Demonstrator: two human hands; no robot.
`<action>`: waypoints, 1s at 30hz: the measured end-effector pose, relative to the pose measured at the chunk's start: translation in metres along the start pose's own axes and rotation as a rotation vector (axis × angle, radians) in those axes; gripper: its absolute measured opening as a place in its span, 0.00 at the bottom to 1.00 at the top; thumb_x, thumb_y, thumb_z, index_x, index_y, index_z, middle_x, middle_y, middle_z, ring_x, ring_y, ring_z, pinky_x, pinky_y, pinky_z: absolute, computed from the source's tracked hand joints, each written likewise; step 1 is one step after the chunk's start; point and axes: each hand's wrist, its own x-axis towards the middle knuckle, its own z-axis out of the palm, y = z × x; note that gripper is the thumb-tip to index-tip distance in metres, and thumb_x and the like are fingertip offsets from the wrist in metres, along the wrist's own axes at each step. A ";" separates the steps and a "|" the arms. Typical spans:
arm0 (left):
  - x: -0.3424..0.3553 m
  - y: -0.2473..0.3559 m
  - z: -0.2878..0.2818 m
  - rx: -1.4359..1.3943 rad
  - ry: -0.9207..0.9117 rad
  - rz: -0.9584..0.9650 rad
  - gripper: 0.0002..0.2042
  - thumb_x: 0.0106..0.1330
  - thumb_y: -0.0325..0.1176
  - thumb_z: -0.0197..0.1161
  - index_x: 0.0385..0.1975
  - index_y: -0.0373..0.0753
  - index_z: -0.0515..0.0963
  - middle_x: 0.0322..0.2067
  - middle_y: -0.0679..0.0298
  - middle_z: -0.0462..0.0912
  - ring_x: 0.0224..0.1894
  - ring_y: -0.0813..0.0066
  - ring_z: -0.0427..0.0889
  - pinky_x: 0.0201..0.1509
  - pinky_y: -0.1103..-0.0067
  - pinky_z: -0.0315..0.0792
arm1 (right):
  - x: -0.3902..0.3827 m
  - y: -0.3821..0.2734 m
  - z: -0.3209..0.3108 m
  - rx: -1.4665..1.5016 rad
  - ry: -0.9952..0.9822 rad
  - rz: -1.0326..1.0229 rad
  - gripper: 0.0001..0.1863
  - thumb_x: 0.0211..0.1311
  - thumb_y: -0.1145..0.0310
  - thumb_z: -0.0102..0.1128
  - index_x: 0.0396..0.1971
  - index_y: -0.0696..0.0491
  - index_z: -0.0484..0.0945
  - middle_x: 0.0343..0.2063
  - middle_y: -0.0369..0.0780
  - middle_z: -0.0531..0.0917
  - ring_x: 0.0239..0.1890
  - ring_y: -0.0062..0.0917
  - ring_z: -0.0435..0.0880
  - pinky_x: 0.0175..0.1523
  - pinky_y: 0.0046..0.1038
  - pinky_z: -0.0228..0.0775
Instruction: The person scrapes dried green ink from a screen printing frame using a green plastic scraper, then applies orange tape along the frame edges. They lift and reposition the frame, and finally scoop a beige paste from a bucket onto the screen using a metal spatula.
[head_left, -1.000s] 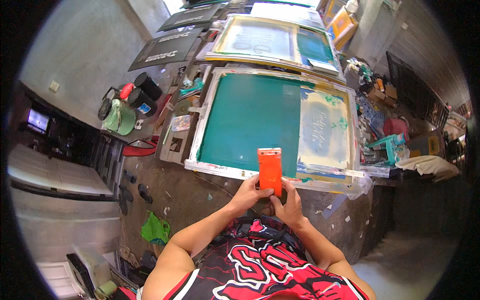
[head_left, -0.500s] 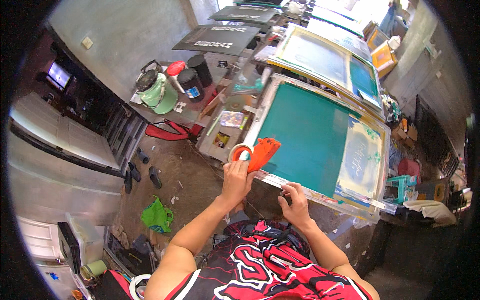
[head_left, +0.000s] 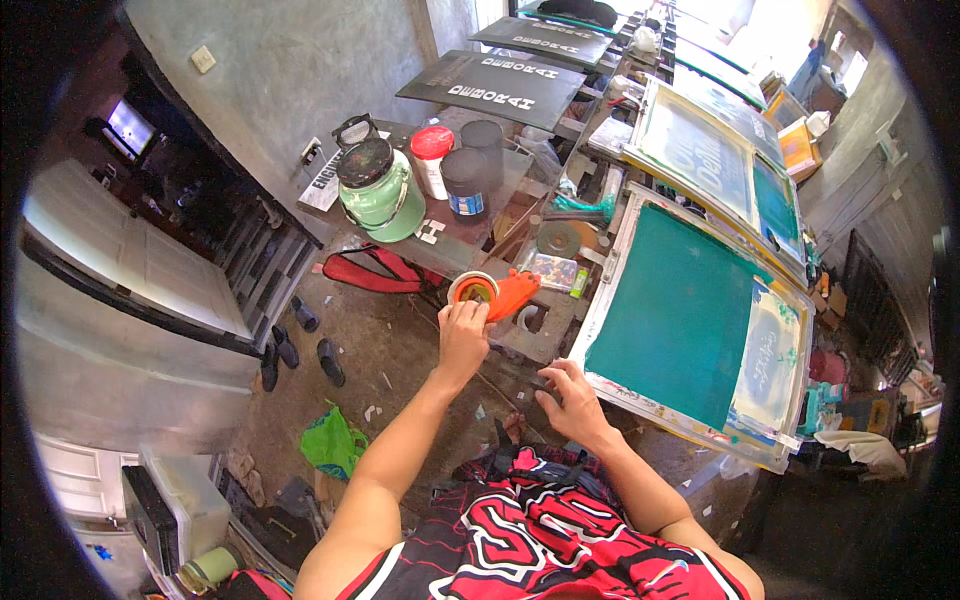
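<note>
My left hand (head_left: 463, 345) is closed on a round, cream-rimmed ring (head_left: 472, 287), like a tape roll, with orange and yellow inside. Joined to or held with it is a crumpled bright orange piece (head_left: 515, 294); its kind is unclear. Both are held above the near end of a cluttered bench. My right hand (head_left: 577, 405) hovers by the near left corner of a screen printing frame (head_left: 665, 320), its fingers half curled and the thumb apart. I make out nothing in it. The frame has dark green mesh and a pale stencil area at its right.
A small table left of the bench holds a green lidded bucket (head_left: 382, 200), a red-lidded tub (head_left: 433, 160) and dark tubs (head_left: 464, 185). Further screen frames (head_left: 700, 150) and black lettered boards (head_left: 490, 88) lie beyond. Slippers (head_left: 330, 362) and a green bag (head_left: 333, 443) are on the floor.
The view has swung, so bench and frame appear farther right. My left hand has carried the ring and orange piece left, off the frame's edge. My right hand has shifted to the frame's left corner.
</note>
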 end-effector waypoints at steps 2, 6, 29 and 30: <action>0.004 -0.009 0.002 -0.023 0.017 0.013 0.17 0.60 0.29 0.69 0.50 0.35 0.79 0.43 0.59 0.81 0.53 0.59 0.78 0.61 0.61 0.64 | 0.003 -0.004 0.005 -0.007 -0.029 0.027 0.19 0.59 0.76 0.70 0.50 0.58 0.78 0.47 0.46 0.77 0.40 0.35 0.84 0.46 0.34 0.79; 0.003 -0.003 0.009 -0.053 0.039 0.067 0.19 0.56 0.25 0.69 0.49 0.36 0.80 0.42 0.58 0.80 0.52 0.58 0.78 0.62 0.62 0.64 | 0.006 -0.004 0.003 0.001 -0.108 0.169 0.18 0.61 0.72 0.68 0.50 0.56 0.78 0.48 0.48 0.77 0.47 0.47 0.82 0.53 0.41 0.77; 0.012 0.040 0.020 -0.155 0.068 0.071 0.21 0.53 0.21 0.64 0.51 0.32 0.80 0.45 0.57 0.81 0.54 0.57 0.78 0.64 0.60 0.64 | 0.035 0.056 -0.039 0.049 -0.140 0.131 0.19 0.60 0.71 0.69 0.51 0.56 0.78 0.48 0.47 0.80 0.42 0.39 0.86 0.49 0.38 0.80; 0.016 0.031 0.019 -0.144 0.091 0.066 0.21 0.53 0.21 0.64 0.50 0.33 0.80 0.45 0.57 0.81 0.54 0.57 0.78 0.64 0.60 0.64 | 0.040 0.056 -0.036 0.053 -0.142 0.131 0.19 0.60 0.71 0.69 0.51 0.56 0.78 0.48 0.47 0.80 0.42 0.39 0.86 0.49 0.38 0.80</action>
